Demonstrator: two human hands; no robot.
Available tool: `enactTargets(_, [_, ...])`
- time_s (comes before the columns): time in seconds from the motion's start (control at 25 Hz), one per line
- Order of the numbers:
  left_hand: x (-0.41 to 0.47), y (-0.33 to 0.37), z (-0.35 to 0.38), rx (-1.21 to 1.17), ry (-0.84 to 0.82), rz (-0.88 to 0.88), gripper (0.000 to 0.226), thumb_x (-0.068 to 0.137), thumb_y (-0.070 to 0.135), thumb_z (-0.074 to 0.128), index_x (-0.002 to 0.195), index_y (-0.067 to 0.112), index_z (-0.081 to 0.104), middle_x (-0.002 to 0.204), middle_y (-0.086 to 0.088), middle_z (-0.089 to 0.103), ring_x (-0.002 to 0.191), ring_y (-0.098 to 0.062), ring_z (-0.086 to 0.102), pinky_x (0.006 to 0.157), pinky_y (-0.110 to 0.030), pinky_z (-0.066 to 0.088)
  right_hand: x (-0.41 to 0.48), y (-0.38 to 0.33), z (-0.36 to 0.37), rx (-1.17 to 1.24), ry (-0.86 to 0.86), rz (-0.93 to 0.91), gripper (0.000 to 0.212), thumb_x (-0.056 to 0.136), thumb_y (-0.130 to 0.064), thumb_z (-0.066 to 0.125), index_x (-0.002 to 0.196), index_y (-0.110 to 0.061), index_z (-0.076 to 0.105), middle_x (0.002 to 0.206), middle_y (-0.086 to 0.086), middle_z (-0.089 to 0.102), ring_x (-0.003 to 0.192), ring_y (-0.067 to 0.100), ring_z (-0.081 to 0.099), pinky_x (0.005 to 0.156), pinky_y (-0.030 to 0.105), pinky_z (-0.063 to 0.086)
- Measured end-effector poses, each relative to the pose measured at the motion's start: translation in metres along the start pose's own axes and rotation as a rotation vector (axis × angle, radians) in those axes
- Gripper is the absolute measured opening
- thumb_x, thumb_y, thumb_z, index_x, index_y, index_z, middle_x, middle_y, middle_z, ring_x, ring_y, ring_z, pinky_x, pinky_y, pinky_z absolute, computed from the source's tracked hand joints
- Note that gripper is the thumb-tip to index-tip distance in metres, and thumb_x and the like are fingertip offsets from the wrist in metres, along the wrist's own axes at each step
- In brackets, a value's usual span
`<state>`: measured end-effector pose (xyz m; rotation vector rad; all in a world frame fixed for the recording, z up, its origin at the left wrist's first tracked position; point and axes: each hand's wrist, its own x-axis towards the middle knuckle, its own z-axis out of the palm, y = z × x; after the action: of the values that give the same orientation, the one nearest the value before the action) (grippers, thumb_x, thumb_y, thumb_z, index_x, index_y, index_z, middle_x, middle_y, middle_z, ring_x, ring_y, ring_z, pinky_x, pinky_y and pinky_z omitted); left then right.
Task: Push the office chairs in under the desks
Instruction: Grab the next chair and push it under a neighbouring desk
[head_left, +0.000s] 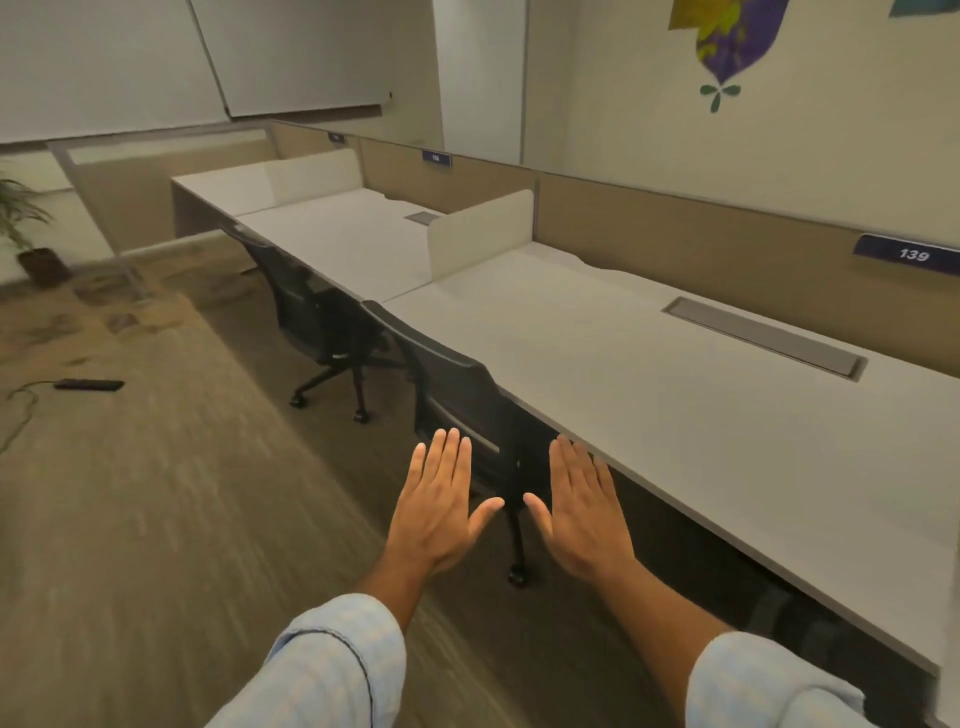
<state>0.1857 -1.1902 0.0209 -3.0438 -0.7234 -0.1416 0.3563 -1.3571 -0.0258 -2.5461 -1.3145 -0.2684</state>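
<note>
Your left hand (439, 512) and right hand (584, 512) float side by side at 6 o'clock, palms down, fingers spread flat, gripping nothing; your thumbs point toward each other with a gap between them. Just past your fingertips, at 12 o'clock from them, the nearer black mesh-backed office chair (457, 395) sits with its backrest close against the front edge of the long pale grey counter (649, 395), its seat tucked beneath. Whether your fingers touch it you cannot tell. The farther black office chair (306, 312) stands at 10 o'clock, also tucked under the counter's edge, its castor base showing on the brown carpeted floor (156, 493). A cream divider panel (480, 234) stands upright on the counter at 12 o'clock. A dark blue number plate reading 139 (906, 253) hangs at 2 o'clock.
</note>
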Motion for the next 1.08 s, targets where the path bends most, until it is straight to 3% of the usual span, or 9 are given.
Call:
enactTargets(0.2, [0.059,-0.054,-0.003,0.036,0.010,-0.013,0.103,0.097,0.083,-0.012,0.169,0.011,-0.011,0.180,-0.014,-0.013,0.167,-0.030,-0.016,0.137,-0.053,0.001,0.076,-0.018,0.016,-0.004,0.006,0.004,0.085,0.110,-0.072,0.020,0.173,-0.019,-0.003,0.179,0.004,-0.004,0.161,0.013,-0.027,0.129,0.044,-0.009])
enactTargets(0.4, [0.116,-0.115,-0.003,0.052,0.030,0.018,0.099,0.093,0.082,-0.018,0.163,0.013,-0.023,0.174,-0.012,-0.024,0.166,-0.030,-0.020,0.137,-0.052,-0.002,0.142,-0.046,0.041,-0.027,-0.001,0.018,0.085,0.111,-0.071,0.022,0.173,-0.017,0.001,0.180,0.006,-0.002,0.163,0.018,-0.019,0.132,0.040,-0.019])
enactTargets(0.6, [0.173,-0.189,0.001,0.014,0.029,0.097,0.100,0.090,0.084,-0.018,0.162,0.014,-0.025,0.174,-0.012,-0.026,0.165,-0.029,-0.023,0.137,-0.052,-0.003,0.206,-0.083,0.061,-0.049,-0.029,0.096,0.087,0.109,-0.074,0.012,0.173,-0.016,-0.002,0.181,0.006,-0.008,0.165,0.022,-0.015,0.128,0.043,-0.015])
enactTargets(0.84, [0.236,-0.282,-0.001,0.045,0.024,0.209,0.102,0.093,0.082,-0.014,0.166,0.011,-0.020,0.175,-0.015,-0.024,0.165,-0.030,-0.024,0.137,-0.051,-0.008,0.275,-0.145,0.075,-0.062,-0.018,0.194,0.089,0.105,-0.076,0.000,0.170,-0.017,-0.015,0.179,0.005,-0.020,0.162,0.020,-0.026,0.128,0.040,-0.022])
enactTargets(1.08, [0.290,-0.318,0.004,0.018,0.015,0.276,0.103,0.090,0.083,-0.017,0.165,0.011,-0.023,0.174,-0.014,-0.028,0.165,-0.031,-0.024,0.137,-0.053,-0.006,0.315,-0.177,0.090,-0.050,-0.045,0.263,0.092,0.103,-0.077,-0.004,0.171,-0.016,-0.013,0.177,0.004,-0.024,0.163,0.020,-0.025,0.131,0.042,-0.015])
